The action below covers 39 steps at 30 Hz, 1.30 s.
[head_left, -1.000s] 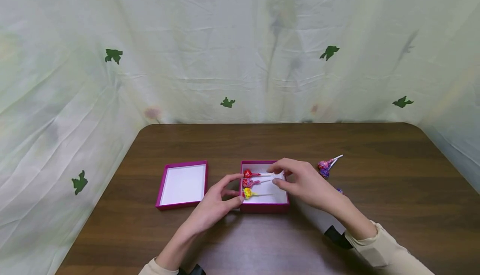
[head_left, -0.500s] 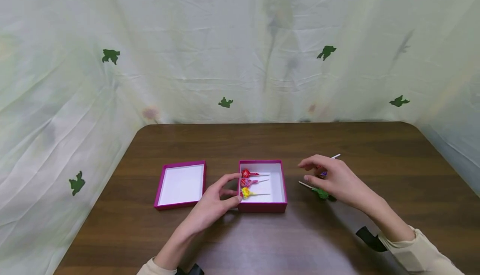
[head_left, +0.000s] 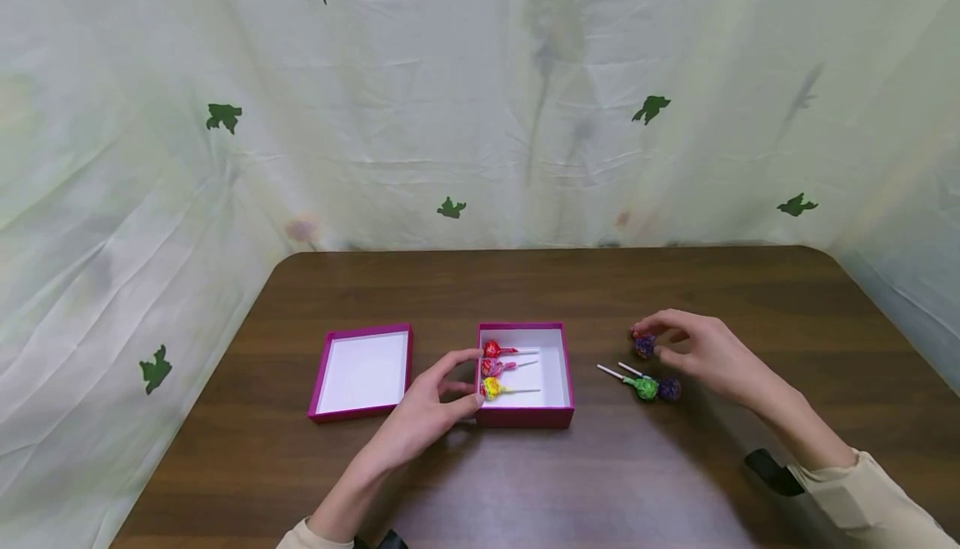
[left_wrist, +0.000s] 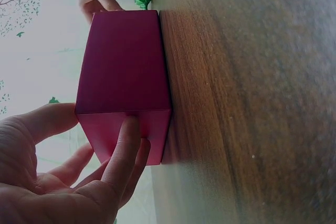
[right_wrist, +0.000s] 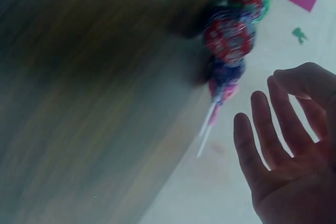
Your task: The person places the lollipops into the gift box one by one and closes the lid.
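Three lollipops (head_left: 490, 367) in one box (head_left: 525, 418) between both hands (head_left: 433, 395) (head_left: 705, 355)

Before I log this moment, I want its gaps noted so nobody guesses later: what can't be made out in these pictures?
Head view: the stick of the far purple lollipop, hidden by the right hand.
Head view: any print on the yellow lollipop, too small to read.
Head view: most of the left sleeve, cut off by the bottom edge.
Left wrist view: the inside of the box, hidden by its walls.
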### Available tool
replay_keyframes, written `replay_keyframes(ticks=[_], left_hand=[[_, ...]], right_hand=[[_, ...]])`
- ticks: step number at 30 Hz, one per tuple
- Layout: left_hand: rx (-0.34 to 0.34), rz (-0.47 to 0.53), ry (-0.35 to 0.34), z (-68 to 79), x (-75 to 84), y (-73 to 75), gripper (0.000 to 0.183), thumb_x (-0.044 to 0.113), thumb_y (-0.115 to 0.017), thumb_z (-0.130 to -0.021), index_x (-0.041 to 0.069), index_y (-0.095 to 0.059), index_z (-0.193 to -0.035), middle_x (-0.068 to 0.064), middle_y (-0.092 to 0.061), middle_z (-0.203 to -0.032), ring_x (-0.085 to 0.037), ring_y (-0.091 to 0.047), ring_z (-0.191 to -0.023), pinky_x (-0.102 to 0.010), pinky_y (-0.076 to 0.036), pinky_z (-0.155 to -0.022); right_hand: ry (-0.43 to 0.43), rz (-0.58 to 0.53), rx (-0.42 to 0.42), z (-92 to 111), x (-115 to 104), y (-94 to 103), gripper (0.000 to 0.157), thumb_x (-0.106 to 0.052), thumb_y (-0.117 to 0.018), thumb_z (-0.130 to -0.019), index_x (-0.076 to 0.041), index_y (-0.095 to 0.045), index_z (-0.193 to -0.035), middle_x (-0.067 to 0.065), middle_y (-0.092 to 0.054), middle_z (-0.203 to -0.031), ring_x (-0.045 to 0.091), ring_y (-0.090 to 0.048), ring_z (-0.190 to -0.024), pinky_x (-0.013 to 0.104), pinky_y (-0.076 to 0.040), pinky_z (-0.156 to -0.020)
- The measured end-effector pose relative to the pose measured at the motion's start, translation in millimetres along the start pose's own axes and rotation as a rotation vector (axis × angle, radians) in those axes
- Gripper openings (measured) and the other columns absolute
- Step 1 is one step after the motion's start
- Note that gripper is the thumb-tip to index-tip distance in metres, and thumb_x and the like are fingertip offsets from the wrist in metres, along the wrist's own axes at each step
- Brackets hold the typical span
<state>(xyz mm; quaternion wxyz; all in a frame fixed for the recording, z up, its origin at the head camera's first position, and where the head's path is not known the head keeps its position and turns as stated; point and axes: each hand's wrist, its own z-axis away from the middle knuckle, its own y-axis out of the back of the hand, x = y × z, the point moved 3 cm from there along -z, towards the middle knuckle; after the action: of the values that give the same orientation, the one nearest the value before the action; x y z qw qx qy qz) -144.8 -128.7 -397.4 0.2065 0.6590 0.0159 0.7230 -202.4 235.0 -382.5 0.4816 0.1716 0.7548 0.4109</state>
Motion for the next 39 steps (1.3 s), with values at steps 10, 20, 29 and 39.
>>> replay_keyframes(ticks=[10, 20, 29, 39], left_hand=[[0.002, 0.0, 0.005, 0.7, -1.3, 0.4, 0.055, 0.014, -0.071, -0.089, 0.02, -0.052, -0.14, -0.009, -0.048, -0.141, -0.027, -0.059, -0.113, -0.036, -0.052, -0.078], [0.006, 0.007, 0.0, 1.4, -1.8, 0.9, 0.054, 0.014, -0.071, -0.089, 0.02, -0.053, -0.139, -0.009, -0.048, -0.141, -0.027, -0.059, -0.113, -0.036, -0.052, -0.078], [-0.004, 0.009, 0.005, -0.2, -1.1, 0.6, 0.054, 0.015, -0.071, -0.09, 0.02, -0.052, -0.14, -0.009, -0.047, -0.143, -0.028, -0.058, -0.114, -0.037, -0.053, -0.079], [-0.012, 0.017, 0.01, -1.3, -1.3, 0.8, 0.054, 0.014, -0.071, -0.09, 0.019, -0.052, -0.14, -0.01, -0.045, -0.144, -0.029, -0.058, -0.114, -0.037, -0.053, -0.08]], right_hand=[[0.027, 0.054, -0.004, -2.2, 17.9, -8.2, 0.036, 0.007, -0.072, -0.081, -0.015, -0.071, -0.109, -0.001, -0.068, -0.115, 0.025, -0.061, -0.109, 0.05, -0.047, -0.089], [-0.017, 0.121, -0.058, -4.6, 25.1, -9.5, 0.03, -0.001, -0.076, -0.081, -0.014, -0.07, -0.108, 0.006, -0.068, -0.111, 0.031, -0.061, -0.106, 0.054, -0.047, -0.088], [-0.057, 0.133, -0.087, -5.8, 29.1, -9.7, 0.027, -0.008, -0.079, -0.08, -0.017, -0.07, -0.105, 0.0, -0.069, -0.104, 0.026, -0.063, -0.1, 0.05, -0.048, -0.085], [-0.061, 0.108, -0.065, -4.9, 26.2, -9.8, 0.025, -0.013, -0.078, -0.084, -0.016, -0.068, -0.107, -0.001, -0.07, -0.103, 0.021, -0.066, -0.097, 0.047, -0.05, -0.083]])
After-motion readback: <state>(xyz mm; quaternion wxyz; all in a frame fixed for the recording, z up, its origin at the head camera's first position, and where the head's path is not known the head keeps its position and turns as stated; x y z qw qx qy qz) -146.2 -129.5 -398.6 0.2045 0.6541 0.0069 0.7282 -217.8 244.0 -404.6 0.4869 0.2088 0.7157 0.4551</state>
